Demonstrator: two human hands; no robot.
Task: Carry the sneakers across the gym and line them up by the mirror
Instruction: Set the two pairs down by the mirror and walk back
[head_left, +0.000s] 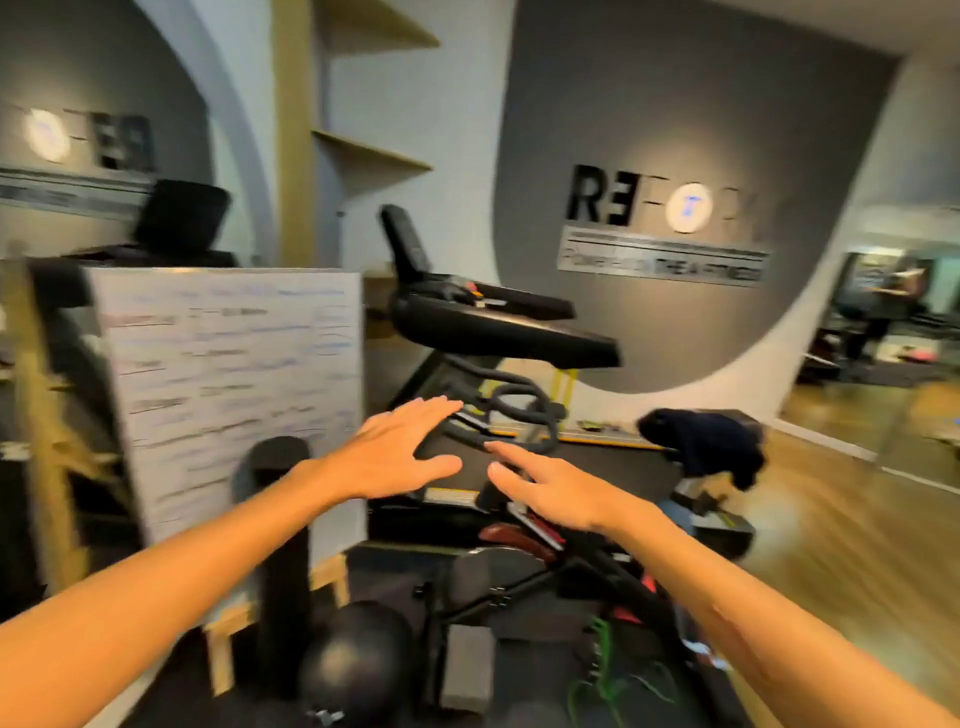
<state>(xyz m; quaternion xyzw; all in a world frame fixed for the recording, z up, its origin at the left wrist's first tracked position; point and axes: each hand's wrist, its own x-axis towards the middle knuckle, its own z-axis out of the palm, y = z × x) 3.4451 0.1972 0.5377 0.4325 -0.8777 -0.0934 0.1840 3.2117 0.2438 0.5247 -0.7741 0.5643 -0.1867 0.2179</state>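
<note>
Both forearms enter from the bottom corners and reach forward over an exercise bike (519, 582), the landmark for this scene. The left hand (395, 452) is palm down with fingers straight and spread, grasping nothing. The right hand (550, 488) is likewise released, its fingers extended toward the left hand and its thumb up; the two hands are near each other but apart. Neither hand touches anything.

No sneakers can be made out in this blurred view, so their look and place cannot be told. A dark, soft-looking thing (711, 441) rests on a bench to the right of the bike; what it is cannot be told.

Left of the bike stands a whiteboard (234, 374) covered with smeared writing, with a black roller (280, 561) upright before it and a black ball (353, 660) on the floor at the bike's near left. Beyond the bike stands a treadmill (493, 327). On the grey wall behind the treadmill is a sign (670, 228). Far right of the bike, a mirror (883, 338) meets the wood floor (841, 519).
</note>
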